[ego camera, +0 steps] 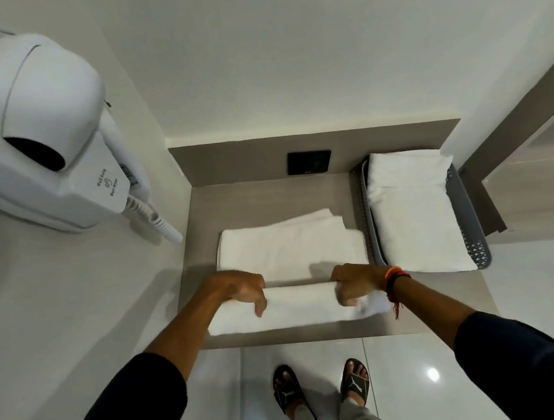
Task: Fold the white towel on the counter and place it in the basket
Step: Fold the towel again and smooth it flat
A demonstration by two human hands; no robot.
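Note:
A white towel (292, 251) lies spread on the brown counter (268, 197), its near part lifted into a fold along the counter's front. My left hand (239, 290) grips that fold at its left end. My right hand (357, 284), with a red thread band on the wrist, grips it at the right end. A grey perforated basket (469, 227) stands at the counter's right side, holding a folded white towel (414, 209) that fills it.
A white wall-mounted hair dryer (41, 135) with a coiled cord hangs on the left wall. A black socket plate (309, 162) sits on the counter's back panel. Walls close the counter on the left and back. My sandalled feet (319, 388) stand on glossy floor tiles.

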